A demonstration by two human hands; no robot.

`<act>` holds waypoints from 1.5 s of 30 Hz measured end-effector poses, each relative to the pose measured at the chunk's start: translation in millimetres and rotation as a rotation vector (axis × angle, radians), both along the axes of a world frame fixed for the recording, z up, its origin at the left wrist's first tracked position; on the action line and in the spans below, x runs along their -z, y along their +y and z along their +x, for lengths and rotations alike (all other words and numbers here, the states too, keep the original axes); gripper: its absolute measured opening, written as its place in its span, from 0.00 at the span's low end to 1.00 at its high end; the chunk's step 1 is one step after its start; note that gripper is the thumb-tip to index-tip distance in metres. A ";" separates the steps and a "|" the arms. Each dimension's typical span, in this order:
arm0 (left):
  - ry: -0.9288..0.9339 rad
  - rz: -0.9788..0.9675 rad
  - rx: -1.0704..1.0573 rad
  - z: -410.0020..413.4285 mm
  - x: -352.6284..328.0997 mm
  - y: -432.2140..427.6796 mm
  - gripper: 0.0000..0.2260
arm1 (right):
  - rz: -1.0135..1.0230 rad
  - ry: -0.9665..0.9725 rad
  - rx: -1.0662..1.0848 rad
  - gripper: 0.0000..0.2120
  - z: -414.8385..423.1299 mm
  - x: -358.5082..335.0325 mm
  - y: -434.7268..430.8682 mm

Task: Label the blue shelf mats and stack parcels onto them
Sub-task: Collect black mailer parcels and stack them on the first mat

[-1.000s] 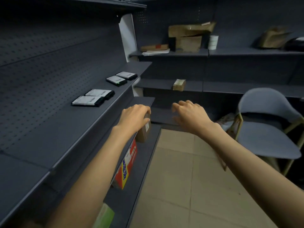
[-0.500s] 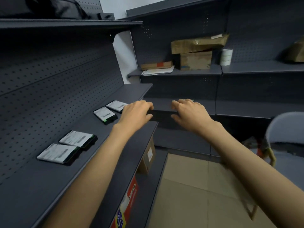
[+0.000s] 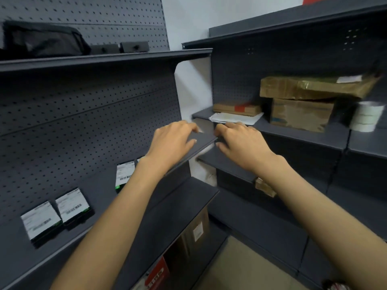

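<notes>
My left hand (image 3: pixel 173 141) and my right hand (image 3: pixel 240 143) hover palm down side by side over the far end of the dark left shelf (image 3: pixel 100 197), fingers loosely spread, holding nothing. On that shelf lie flat black parcels with white labels: two (image 3: pixel 56 214) at the near left and another (image 3: pixel 124 174) partly hidden behind my left forearm. Ahead on the back shelf (image 3: pixel 303 137) sit a white envelope (image 3: pixel 234 118), a flat brown box (image 3: pixel 237 108), and two stacked brown cartons (image 3: pixel 301 103). No blue mat is visible.
A roll of white tape (image 3: pixel 368 119) stands at the right on the back shelf. A black bag (image 3: pixel 44 40) and small dark boxes (image 3: pixel 134 46) rest on the top left shelf. A brown carton (image 3: pixel 194 231) and a red box (image 3: pixel 158 275) stand on the lowest shelf.
The view has risen from the lower shelves and chair to the upper shelves. Both hands have lifted along with it, still empty and close together.
</notes>
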State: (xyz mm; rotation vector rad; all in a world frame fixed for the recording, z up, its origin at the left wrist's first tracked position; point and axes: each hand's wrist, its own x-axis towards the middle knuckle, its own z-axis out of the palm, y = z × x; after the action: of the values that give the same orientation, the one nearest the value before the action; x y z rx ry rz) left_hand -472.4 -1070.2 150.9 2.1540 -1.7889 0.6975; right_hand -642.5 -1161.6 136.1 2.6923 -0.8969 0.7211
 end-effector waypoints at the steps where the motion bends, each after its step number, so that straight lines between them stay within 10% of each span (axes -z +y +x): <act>1: -0.015 -0.011 -0.030 2.1 -5.2 -2.4 0.12 | -0.013 -0.010 -0.035 0.13 5.8 -4.5 -8.7; 24: -0.363 -0.522 -0.684 112.9 -130.9 141.0 0.14 | -0.201 -0.572 -0.890 0.25 259.6 -145.9 47.0; 45: -0.180 -0.630 -0.994 199.9 -165.7 165.2 0.25 | -0.024 -0.496 -0.896 0.26 366.6 -188.1 57.1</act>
State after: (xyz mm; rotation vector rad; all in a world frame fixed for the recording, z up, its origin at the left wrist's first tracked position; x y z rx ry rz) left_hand -272.5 -905.0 316.6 2.4060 -0.2924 1.4377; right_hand -275.9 -1104.5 324.2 2.8633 0.3434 1.5821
